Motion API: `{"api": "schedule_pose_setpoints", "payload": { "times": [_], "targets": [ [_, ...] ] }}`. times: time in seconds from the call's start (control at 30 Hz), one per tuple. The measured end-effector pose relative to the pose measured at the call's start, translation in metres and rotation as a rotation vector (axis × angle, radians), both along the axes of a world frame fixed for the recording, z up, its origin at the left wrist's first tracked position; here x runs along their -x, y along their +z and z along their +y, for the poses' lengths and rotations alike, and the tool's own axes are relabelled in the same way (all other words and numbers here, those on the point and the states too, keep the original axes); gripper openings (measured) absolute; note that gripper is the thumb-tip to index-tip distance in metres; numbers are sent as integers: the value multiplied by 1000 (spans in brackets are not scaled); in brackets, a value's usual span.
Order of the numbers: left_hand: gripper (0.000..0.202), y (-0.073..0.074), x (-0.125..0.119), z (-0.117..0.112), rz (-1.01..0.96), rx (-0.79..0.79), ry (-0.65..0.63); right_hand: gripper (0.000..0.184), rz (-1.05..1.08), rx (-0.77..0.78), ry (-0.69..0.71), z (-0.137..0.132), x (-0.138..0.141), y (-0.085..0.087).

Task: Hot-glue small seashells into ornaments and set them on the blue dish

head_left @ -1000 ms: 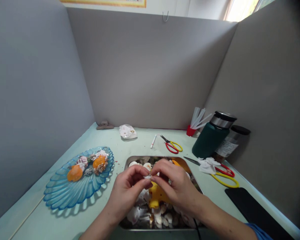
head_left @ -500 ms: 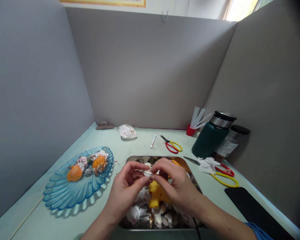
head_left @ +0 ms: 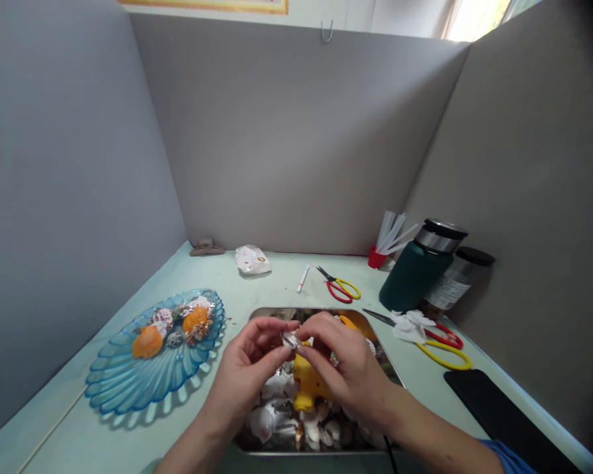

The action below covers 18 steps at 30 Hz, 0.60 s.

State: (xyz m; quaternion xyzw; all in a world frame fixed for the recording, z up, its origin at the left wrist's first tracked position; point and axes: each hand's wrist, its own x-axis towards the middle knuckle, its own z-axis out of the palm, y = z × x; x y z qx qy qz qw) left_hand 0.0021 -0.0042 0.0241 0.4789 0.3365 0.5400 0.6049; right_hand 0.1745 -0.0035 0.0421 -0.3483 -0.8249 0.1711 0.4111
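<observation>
Between the fingertips of both hands is a small white shell (head_left: 290, 340), tilted and partly covered by the fingers. My left hand (head_left: 250, 362) grips it from the left with thumb and fingers. From the other side, my right hand (head_left: 348, 362) pinches its right edge. Below them a metal tray (head_left: 271, 453) holds many pale shells (head_left: 263, 421). In it lies a yellow glue gun (head_left: 306, 382), nozzle toward me, partly hidden by my right hand, and a black cord (head_left: 390, 454) hangs over the tray's front edge.
At left, a blue scalloped dish (head_left: 128, 388) bears orange and speckled shells. Behind the tray are small scissors (head_left: 343, 289), a white stick (head_left: 303, 279) and a crumpled packet (head_left: 253, 261). Right: larger scissors (head_left: 445, 355), a green bottle (head_left: 415, 276), a dark phone-like slab (head_left: 499, 408). Grey partitions (head_left: 296, 145) surround the table.
The white shell has been turned in my fingers and now sits more tilted, slightly to the left. My left fingers have shifted around it. Everything else stays put.
</observation>
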Motion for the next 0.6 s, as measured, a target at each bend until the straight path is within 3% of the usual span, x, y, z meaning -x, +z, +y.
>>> {"api": "schedule_pose_setpoints", "payload": {
  "times": [0.3,0.47,0.6],
  "targets": [
    [26,-4,2,1,-54,13,-34,16,-45,-102,44,1,0,-4],
    [21,-4,2,2,-71,99,-12,20,-197,-284,-37,0,0,-7],
    [23,-4,0,2,-110,141,6,17,-234,-283,-50,-1,1,-7]
  ]
}}
